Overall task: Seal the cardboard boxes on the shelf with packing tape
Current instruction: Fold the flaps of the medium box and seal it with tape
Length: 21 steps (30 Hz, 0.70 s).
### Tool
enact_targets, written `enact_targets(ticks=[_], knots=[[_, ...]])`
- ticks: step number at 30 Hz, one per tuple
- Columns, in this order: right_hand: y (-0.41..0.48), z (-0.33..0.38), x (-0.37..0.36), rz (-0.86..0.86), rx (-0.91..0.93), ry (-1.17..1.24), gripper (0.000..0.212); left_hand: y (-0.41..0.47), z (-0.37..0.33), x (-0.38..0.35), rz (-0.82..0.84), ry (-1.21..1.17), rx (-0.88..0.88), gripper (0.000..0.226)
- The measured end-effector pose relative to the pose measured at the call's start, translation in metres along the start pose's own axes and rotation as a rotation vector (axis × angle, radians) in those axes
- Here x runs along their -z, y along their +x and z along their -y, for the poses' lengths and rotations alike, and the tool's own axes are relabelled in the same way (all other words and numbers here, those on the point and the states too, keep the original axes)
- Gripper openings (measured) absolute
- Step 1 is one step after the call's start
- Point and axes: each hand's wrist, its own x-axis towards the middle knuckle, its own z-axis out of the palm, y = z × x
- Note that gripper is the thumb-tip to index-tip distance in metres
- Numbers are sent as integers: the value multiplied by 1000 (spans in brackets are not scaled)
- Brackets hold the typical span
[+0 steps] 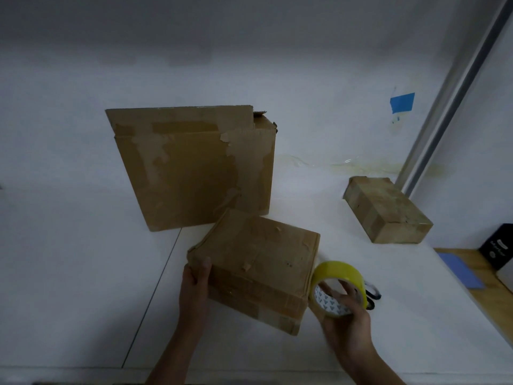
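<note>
1. White shelf (pixel 83 273): broad and flat, backed by a pale wall, with a thin dark seam across it from the near edge toward the back.
2. Big box (pixel 194 168): upright at the back of the shelf, left of centre, broad face forward. Torn top flap, old brown tape strips and peeled patches on the front.
3. Middle box (pixel 261 262): flat on the shelf just in front of the big box, turned at an angle, top scuffed and creased. Banded with old tape on the near side.
4. Small box (pixel 388 209): flat on the shelf, well apart to the right, near a metal upright (pixel 455 87).
5. Left hand (pixel 194 282): clamped on the near left corner of the middle box, thumb on top, fingers curled round the side.
6. Right hand (pixel 347 318): closed on the tape roll, fingertips hooked into the core.
7. Tape roll (pixel 341 273): yellow, on edge, just beside the right end of the middle box. Cannot tell whether touching it.
8. Black carton (pixel 498 245) and blue sheet (pixel 460 270): on a wooden surface at the far right.
9. Blue patch (pixel 402 102): stuck on the wall, upper right.
10. Dark looped thing (pixel 373 294): behind the tape roll, mostly hidden. Cannot tell what.
</note>
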Motion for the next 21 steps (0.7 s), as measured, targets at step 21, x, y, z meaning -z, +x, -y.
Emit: enact_targets(ticks=[21], knots=[[-37, 53, -68, 184, 594, -885, 42, 42, -31, -25, 57, -371, 379, 84]])
